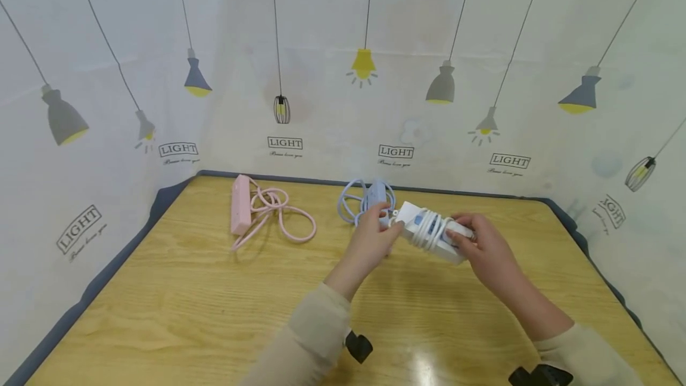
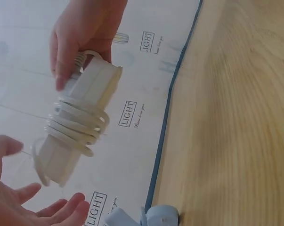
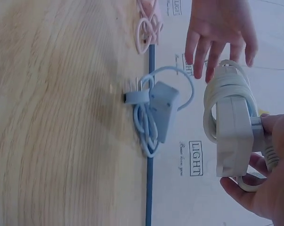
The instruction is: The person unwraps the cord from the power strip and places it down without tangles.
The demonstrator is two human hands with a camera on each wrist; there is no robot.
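A white power strip (image 1: 408, 214) is held above the table, its white cord (image 1: 429, 230) wound in several turns round the middle. My right hand (image 1: 488, 252) grips it at the right end, with thumb and fingers about the plug (image 3: 257, 134) and cord there. Near the opposite end is my left hand (image 1: 370, 234), fingers spread and mostly straight beside a small loop of cord (image 2: 39, 162). In the right wrist view those fingers look apart from the strip. Behind the left hand a blue power strip (image 1: 377, 192) rests with its cord coiled, partly covered in the head view.
A pink power strip (image 1: 241, 204) lies at the back left of the wooden table (image 1: 187, 302), its loosely bundled cord (image 1: 292, 210) to its right. A cloth wall (image 1: 343, 136) with printed lamps stands round the table's back and sides.
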